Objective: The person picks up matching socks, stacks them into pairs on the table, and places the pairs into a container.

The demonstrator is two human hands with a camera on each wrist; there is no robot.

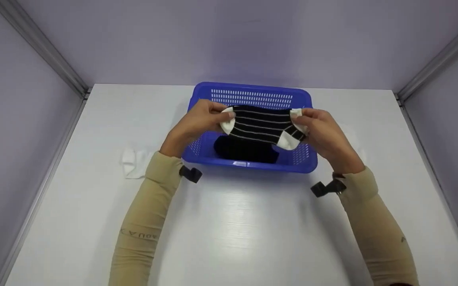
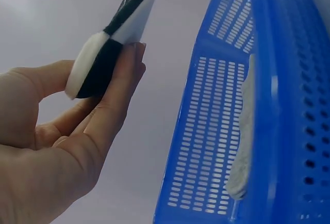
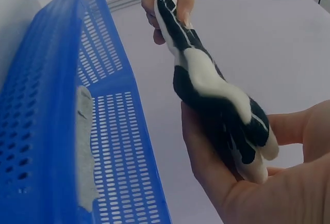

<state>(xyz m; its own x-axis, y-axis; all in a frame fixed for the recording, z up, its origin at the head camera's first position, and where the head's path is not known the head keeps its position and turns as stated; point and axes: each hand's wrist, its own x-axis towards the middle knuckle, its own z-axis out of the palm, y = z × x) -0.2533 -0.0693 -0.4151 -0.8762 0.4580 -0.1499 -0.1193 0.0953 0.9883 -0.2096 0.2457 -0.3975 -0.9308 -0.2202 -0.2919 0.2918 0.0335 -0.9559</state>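
Observation:
A black sock with thin white stripes and white toe, heel and cuff (image 1: 259, 124) is stretched level above the blue basket (image 1: 249, 165). My left hand (image 1: 199, 121) pinches its white toe end between thumb and fingers. At the cuff end, my right hand (image 1: 324, 131) grips the sock, thumb on top. In the right wrist view the sock (image 3: 206, 79) shows several folds or layers near the right hand (image 3: 258, 182); whether it is one sock or a pair I cannot tell. Inside the basket lies a dark, sock-like item (image 1: 245, 150).
White cloth, perhaps a sock (image 1: 133, 163), lies on the white table (image 1: 229, 222) left of the basket, partly behind the left forearm. Another white item (image 1: 350, 137) shows beside the right hand, mostly hidden. Walls (image 1: 253, 39) enclose the table at the back and both sides.

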